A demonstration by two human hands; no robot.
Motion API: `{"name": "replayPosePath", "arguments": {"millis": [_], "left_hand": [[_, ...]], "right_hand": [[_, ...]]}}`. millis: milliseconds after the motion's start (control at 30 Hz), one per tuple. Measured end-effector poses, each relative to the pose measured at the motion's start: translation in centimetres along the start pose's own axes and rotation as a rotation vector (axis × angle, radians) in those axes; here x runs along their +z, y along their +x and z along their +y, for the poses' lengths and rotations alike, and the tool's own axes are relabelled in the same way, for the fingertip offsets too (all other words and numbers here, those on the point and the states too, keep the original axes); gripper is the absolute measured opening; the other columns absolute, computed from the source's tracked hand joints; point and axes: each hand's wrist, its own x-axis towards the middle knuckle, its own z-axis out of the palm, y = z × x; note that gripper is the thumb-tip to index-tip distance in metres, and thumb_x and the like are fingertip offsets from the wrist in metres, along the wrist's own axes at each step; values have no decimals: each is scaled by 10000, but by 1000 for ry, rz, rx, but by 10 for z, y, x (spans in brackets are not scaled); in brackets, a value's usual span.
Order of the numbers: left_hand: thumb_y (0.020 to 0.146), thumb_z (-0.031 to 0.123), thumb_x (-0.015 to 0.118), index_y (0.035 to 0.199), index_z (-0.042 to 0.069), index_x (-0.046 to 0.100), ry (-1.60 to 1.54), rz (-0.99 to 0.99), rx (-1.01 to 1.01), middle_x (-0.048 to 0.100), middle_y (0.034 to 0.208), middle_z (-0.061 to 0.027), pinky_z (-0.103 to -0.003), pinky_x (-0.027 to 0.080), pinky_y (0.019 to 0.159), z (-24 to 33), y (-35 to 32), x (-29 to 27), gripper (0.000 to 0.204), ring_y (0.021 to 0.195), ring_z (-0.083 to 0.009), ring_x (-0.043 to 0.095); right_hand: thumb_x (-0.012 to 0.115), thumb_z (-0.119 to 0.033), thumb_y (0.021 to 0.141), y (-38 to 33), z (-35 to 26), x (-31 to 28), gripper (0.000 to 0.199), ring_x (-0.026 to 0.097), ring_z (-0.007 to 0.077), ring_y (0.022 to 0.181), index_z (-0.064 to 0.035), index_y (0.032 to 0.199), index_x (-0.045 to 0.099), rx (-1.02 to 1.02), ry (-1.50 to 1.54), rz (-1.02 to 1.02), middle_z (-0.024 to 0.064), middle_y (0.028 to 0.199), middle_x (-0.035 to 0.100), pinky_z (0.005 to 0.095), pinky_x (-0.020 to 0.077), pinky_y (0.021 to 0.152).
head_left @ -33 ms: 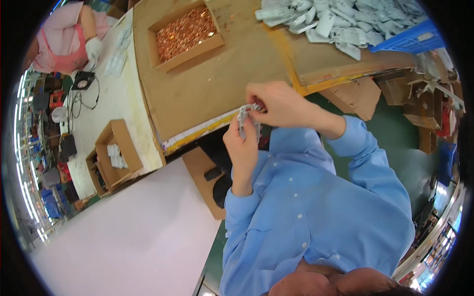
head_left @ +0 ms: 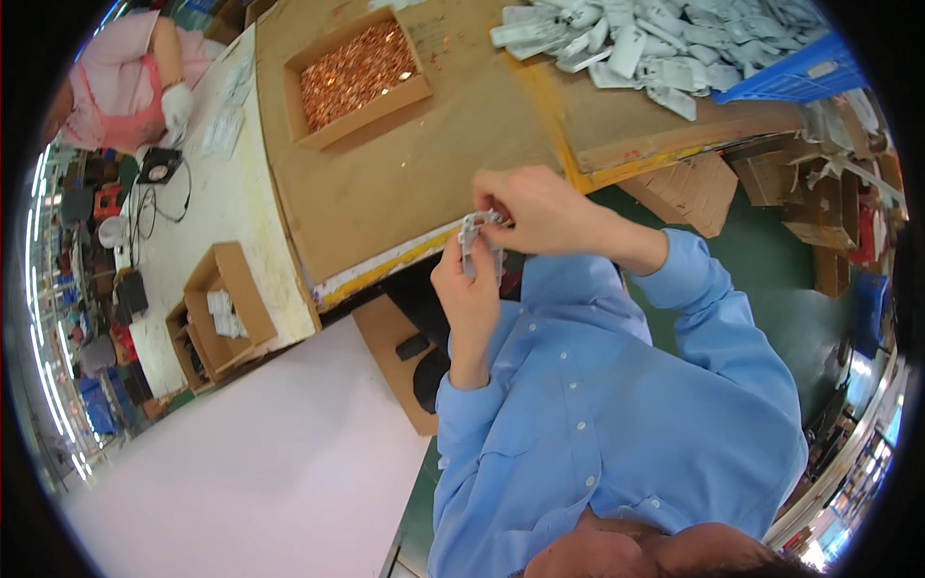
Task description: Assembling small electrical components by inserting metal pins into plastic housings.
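A small light grey plastic housing (head_left: 469, 228) is gripped upright between the thumb and fingers of my left hand (head_left: 469, 289), just in front of the table's near edge. The fingers of my right hand (head_left: 540, 205) are pinched together at the housing's top end. Whatever sits between those fingertips is hidden. Beyond my hands, a shallow cardboard box (head_left: 378, 119) on the brown tabletop (head_left: 424, 178) holds many small copper-coloured metal pieces (head_left: 352, 77). A heap of similar pale grey plastic housings (head_left: 628, 50) lies at the far right.
A blue plastic crate (head_left: 795, 72) stands beside the heap. Cardboard boxes (head_left: 819, 212) sit on the floor at right. On the white side table (head_left: 241, 193) at left is an open carton (head_left: 252, 299). A co-worker in pink with a white glove (head_left: 177, 108) works at the far left.
The whole view has shifted slightly. Both hands keep their hold at the housing, with only a small movement of the right fingers at its top end.
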Motion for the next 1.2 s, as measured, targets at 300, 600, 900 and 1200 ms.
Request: {"name": "replayPosePath", "arguments": {"millis": [300,600,900,1200], "left_hand": [[944,145,581,983,-9,610,204,-24,105,602,783,-30,-219,436,582,4,18,-51,162,672,-93,542],[885,217,674,1127,-48,594,507,545,125,664,906,-104,-250,495,630,-14,186,-229,368,739,-120,612],[767,282,703,1122,-97,589,838,803,-55,682,909,-222,-348,541,715,-20,333,-303,532,737,-270,694],[970,304,559,1096,22,591,377,355,98,652,883,-51,-249,481,679,34,204,-168,310,761,-104,609]], "right_hand": [[643,-173,761,42,-10,0,192,627,357,709,-35,862,556,-16,-12,-47,137,745,638,454,485,617],[591,-105,827,107,116,-69,253,599,334,944,-42,1072,593,53,-643,315,145,1007,599,449,494,811],[561,8,770,114,158,-113,231,575,268,1003,-59,990,580,-4,-973,5,71,992,571,391,476,848],[594,-65,748,90,83,-84,258,595,270,959,-75,1005,622,-441,-721,174,72,1023,610,363,480,844]]}}
